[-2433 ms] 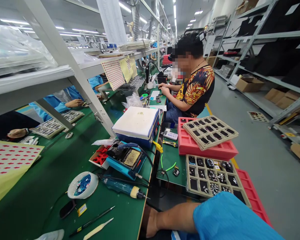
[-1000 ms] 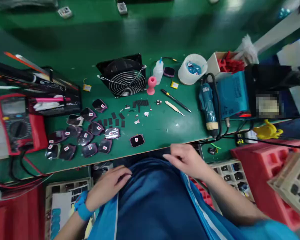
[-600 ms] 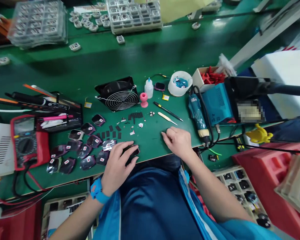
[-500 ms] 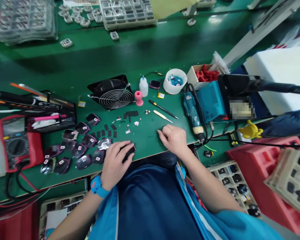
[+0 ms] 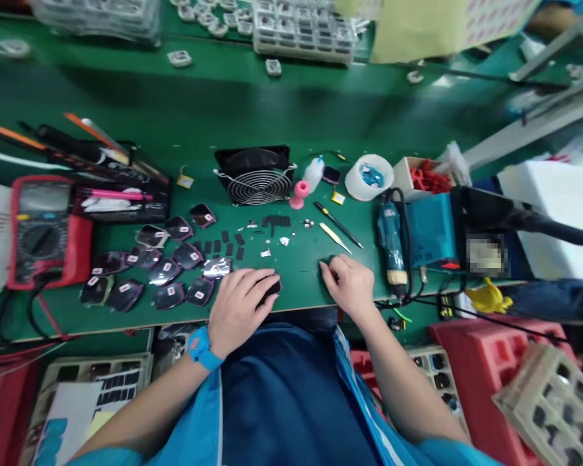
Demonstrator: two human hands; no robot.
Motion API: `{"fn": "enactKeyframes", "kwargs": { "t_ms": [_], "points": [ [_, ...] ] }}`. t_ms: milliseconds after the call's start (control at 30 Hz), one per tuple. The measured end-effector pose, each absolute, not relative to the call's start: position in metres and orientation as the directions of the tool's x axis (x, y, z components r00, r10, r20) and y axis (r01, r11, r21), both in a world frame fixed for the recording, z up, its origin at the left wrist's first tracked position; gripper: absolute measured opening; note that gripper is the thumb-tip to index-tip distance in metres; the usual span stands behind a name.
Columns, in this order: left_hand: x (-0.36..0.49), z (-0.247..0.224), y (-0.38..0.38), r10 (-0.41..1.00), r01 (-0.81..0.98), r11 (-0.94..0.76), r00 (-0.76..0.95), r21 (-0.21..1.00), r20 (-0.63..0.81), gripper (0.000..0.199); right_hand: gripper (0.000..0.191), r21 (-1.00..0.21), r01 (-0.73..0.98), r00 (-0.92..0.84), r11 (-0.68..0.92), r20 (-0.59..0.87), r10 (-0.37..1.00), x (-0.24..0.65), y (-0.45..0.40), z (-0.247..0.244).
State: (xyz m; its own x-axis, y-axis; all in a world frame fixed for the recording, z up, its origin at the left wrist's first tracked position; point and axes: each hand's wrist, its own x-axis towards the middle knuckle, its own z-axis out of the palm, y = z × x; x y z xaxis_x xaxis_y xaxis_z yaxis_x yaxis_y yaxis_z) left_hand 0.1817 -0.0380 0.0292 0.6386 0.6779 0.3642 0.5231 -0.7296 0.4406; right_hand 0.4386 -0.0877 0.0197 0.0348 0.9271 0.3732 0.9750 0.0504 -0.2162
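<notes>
The left hand (image 5: pixel 238 309) lies palm-down at the near edge of the green surface (image 5: pixel 184 123), its fingers curled loosely over a small black rounded-square screen module (image 5: pixel 271 288), of which only the right end shows. It covers the piece more than it clamps it, so the step in hand looks like taking hold of this one part for work. The right hand (image 5: pixel 350 283) rests just to the right, fingers bent with the tips on the mat, holding nothing that can be seen.

To the left lies a cluster of glossy dark screen covers with small red-and-white stickers (image 5: pixel 150 265). Farther off are a black square fan with a wire grille (image 5: pixel 256 175), a pink spool-shaped holder (image 5: pixel 298 195), a dark slim pen-like tool (image 5: pixel 339 224) and a pale flat pry stick (image 5: pixel 335 237).

The next move probably calls for lifting the module clear of the edge while the free hand reaches far-right for one of those two tools.
</notes>
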Motion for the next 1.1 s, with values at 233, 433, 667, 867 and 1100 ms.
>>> {"fn": "enactKeyframes", "kwargs": {
  "t_ms": [233,433,667,867,1100],
  "points": [
    [0.1807,0.0254,-0.0429,0.707,0.542,-0.698,0.624,0.468,0.331,0.023,0.044,-0.191,0.981,0.042,0.034,0.38,0.924,0.4383,-0.0885,0.0163],
    [0.1789,0.0267,-0.0421,0.69,0.516,-0.71,0.645,0.479,0.329,0.022,0.044,-0.178,0.983,0.042,0.03,0.386,0.921,0.4363,-0.0875,0.0168],
    [0.1774,0.0287,-0.0377,0.646,0.466,-0.742,0.687,0.481,0.331,0.024,0.044,-0.192,0.981,0.092,-0.019,0.378,0.921,0.4346,-0.0861,0.0161],
    [0.1789,0.0279,-0.0367,0.638,0.462,-0.754,0.684,0.468,0.354,0.024,0.045,-0.207,0.978,0.098,-0.018,0.385,0.918,0.435,-0.0852,0.017],
    [0.1806,0.0272,-0.0337,0.63,0.477,-0.765,0.696,0.434,0.346,0.026,0.046,-0.235,0.972,0.106,-0.017,0.371,0.922,0.4362,-0.0843,0.0177]
  ]
}}
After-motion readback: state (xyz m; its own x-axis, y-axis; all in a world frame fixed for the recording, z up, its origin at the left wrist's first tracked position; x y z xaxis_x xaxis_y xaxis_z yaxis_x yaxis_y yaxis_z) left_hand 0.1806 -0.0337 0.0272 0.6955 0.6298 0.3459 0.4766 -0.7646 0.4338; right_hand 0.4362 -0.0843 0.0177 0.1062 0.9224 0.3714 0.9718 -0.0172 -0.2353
